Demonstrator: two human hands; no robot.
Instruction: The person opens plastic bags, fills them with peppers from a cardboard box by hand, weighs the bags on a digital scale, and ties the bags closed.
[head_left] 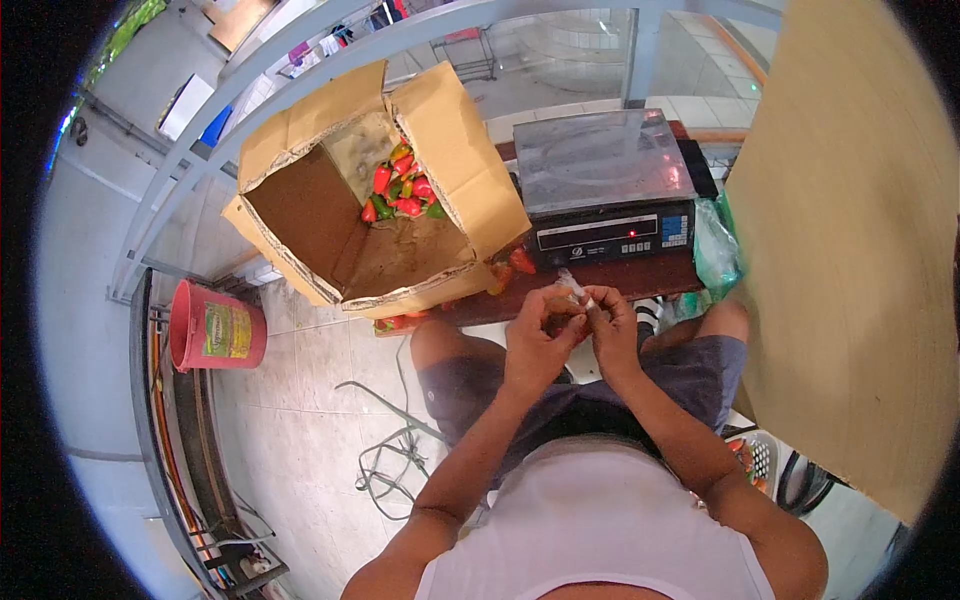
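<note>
Both my hands are raised over my lap, close together, just in front of the digital scale (607,185). My left hand (540,335) has its fingers curled round a small clear plastic bag (568,283). My right hand (612,325) pinches the twisted neck of the same bag. Something reddish-brown shows between the hands, too small to make out. Left of the scale stands an open cardboard box (455,180), with several red and green peppers (408,185) inside. More red peppers (521,260) lie between the box and the scale.
A red bucket (217,325) stands on the floor at the left. Green twine (405,445) lies tangled on the tiles. At the right are green plastic bags (715,250) and a large tan panel (850,230). A white basket (762,462) sits behind my right thigh.
</note>
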